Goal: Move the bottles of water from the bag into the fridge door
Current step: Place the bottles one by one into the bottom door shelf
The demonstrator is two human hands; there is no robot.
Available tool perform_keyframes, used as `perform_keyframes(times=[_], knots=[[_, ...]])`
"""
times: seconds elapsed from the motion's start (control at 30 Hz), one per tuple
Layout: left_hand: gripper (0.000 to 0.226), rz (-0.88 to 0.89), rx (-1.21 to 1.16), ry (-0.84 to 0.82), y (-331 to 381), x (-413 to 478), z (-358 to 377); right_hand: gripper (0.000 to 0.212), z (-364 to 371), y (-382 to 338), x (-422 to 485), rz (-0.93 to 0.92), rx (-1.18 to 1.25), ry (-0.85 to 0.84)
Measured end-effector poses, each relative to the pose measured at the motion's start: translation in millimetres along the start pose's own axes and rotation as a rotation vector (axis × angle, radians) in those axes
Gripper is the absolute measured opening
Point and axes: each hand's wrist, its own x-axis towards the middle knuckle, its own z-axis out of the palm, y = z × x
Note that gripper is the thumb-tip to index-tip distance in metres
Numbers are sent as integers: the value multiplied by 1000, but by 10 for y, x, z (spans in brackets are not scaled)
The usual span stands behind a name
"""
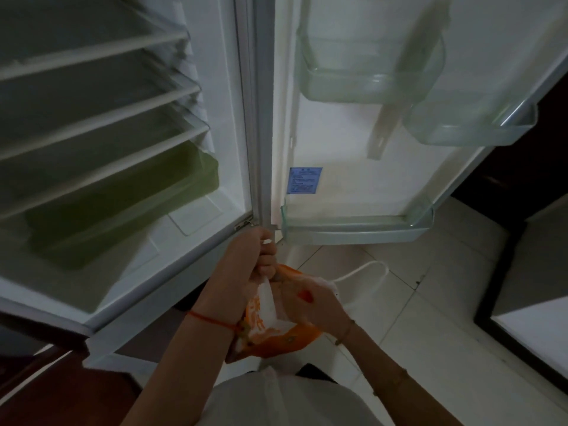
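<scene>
— Well, where do we stand?

— We stand before the open fridge (233, 118), looking down. Our left hand (258, 256) is closed tight round the gathered top of the bag (276, 336), holding it up just below the fridge's lower front corner, by the hinge.

— And our other hand?

— Our right hand (310, 302) is at the bag's mouth, fingers curled on the white plastic of the far rim and gripping it. The bag is orange and white and hangs between our forearms.

— Can we see the bottles of water?

— No; they are hidden, and we cannot tell how they lie in the bag.

— What of the fridge door (353, 186)?

— It is swung wide to the right. The lower door bin (356, 232), of clear plastic, runs along its bottom edge, just above and to the right of our left hand. Two upper door bins (368, 78) sit near the top edge, and a blue label (305, 180) is stuck by the hinge edge.

— And inside?

— Glass shelves (101, 118) are stacked at the left, with a green drawer (123, 210) under them.

— The room?

— It is dim. A pale tiled floor (430, 302) lies under the door, and a white cable (365, 269) loops across it beside the bag. A red string (212, 319) circles our left wrist.
</scene>
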Motion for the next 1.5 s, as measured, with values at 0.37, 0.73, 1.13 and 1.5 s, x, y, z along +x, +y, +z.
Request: perform_keyframes(times=[0.37,0.73,1.13,1.5], knots=[[33,71,-39,57,109,105,235,21,-1275,-465,-27,-164,-151,271],[31,114,-73,85,125,111,271,23,-2001,-1020,208,-474,-62,572],[39,147,-127,153,132,195,379,20,-1581,-772,1320,-487,-168,416],[22,117,-125,171,76,241,389,39,-1290,-744,1472,-243,-254,405]])
